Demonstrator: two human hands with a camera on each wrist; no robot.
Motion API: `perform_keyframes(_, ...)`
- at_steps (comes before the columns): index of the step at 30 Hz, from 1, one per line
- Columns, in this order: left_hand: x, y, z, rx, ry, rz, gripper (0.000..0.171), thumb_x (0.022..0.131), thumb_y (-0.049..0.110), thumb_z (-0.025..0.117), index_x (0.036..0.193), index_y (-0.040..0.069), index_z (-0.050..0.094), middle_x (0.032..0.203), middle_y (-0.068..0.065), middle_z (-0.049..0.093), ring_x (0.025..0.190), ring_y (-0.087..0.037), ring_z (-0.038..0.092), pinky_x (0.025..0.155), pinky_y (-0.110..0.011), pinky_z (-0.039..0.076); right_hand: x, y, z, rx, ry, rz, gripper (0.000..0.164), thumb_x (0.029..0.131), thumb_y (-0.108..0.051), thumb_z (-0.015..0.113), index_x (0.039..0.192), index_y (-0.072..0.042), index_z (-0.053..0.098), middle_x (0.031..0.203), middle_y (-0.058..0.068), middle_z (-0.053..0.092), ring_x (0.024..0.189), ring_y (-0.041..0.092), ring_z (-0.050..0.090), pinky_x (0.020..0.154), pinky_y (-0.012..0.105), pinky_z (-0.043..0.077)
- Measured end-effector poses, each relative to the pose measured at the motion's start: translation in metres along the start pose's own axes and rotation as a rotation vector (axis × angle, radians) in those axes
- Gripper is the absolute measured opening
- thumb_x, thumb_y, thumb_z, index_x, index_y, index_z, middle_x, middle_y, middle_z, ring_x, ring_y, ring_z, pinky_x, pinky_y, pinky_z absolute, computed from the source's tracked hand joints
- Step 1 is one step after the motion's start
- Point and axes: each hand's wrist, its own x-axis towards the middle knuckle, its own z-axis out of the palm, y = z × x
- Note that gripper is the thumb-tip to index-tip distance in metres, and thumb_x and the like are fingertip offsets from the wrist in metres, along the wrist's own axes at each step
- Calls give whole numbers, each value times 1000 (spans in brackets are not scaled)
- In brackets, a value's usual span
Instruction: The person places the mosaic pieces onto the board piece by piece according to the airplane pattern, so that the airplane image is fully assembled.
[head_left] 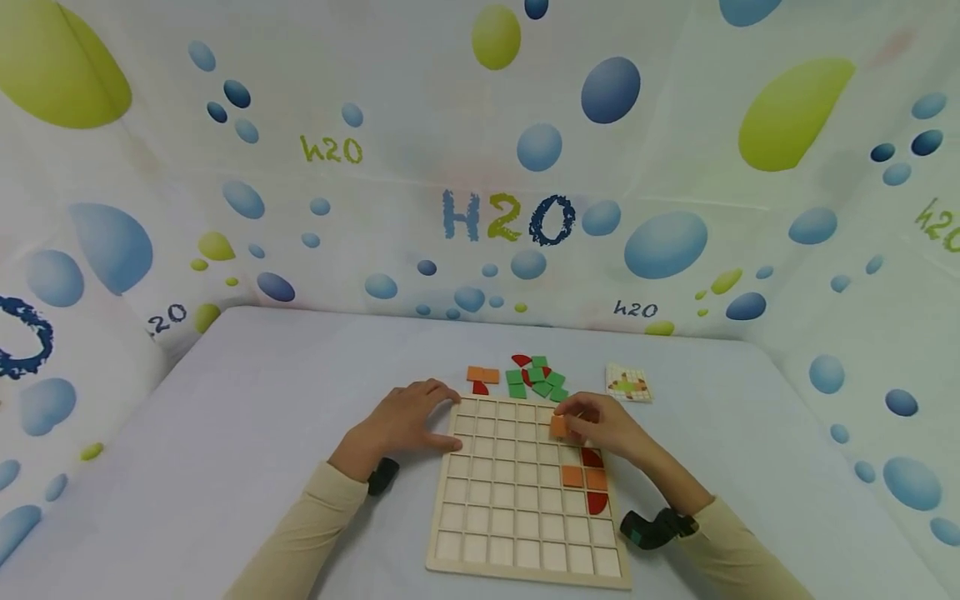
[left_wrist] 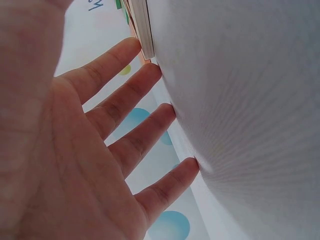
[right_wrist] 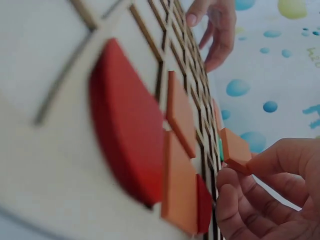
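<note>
A wooden grid board [head_left: 480, 497] lies on the white table. My right hand [head_left: 609, 423] pinches an orange square tile [right_wrist: 236, 151] over the board's far right part; whether the tile touches the board I cannot tell. In the right-hand columns sit two orange tiles [head_left: 572, 477] side by side, with a red quarter-round piece [head_left: 592, 457] beyond them and another red piece [head_left: 597, 502] nearer. My left hand [head_left: 408, 421] rests at the board's far left edge, its fingers [left_wrist: 135, 142] spread and fairly straight, fingertips on the table and against the board's side.
Behind the board lie loose green tiles [head_left: 536, 375], several of them with red pieces [head_left: 521, 360] among them. Two orange tiles [head_left: 483, 375] and a red piece [head_left: 480, 388] lie left of these. A small pattern card [head_left: 629, 383] lies at the back right. Printed fabric [head_left: 420, 167] hangs behind.
</note>
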Motion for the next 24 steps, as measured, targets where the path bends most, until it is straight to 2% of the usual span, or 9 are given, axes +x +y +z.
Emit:
perform_keyframes(6, -2, -4, 3, 11, -1, -11, 64, 79, 50, 77, 128, 14, 58, 134, -10, 54, 125, -32, 50, 98, -56, 40, -10, 4, 1, -2, -6, -52, 21, 98, -13, 58, 112, 2, 63, 86, 8, 63, 73, 19, 60, 63, 24, 52)
perform_keyframes(12, -7, -2, 10, 0, 14, 29, 62, 79, 50, 76, 126, 13, 59, 131, -10, 55, 122, -33, 52, 94, -56, 43, -28, 6, 2, 17, -35, -91, 17, 97, -10, 58, 108, 1, 64, 84, 8, 63, 71, 15, 59, 59, 25, 50)
perform_keyframes(16, -7, -2, 9, -9, 36, 20, 61, 79, 48, 77, 126, 14, 59, 132, -10, 55, 123, -32, 51, 94, -56, 42, -31, 4, 1, 25, -48, -121, 16, 97, -9, 58, 107, 1, 65, 86, 9, 63, 69, 15, 58, 58, 24, 49)
perform_keyframes(24, -2, -2, 4, -1, 33, 20, 61, 79, 49, 77, 126, 14, 59, 133, -9, 55, 123, -32, 51, 95, -55, 42, -34, 4, -3, 50, -71, -137, 16, 97, -6, 57, 108, 4, 63, 87, 9, 63, 70, 14, 60, 62, 27, 53)
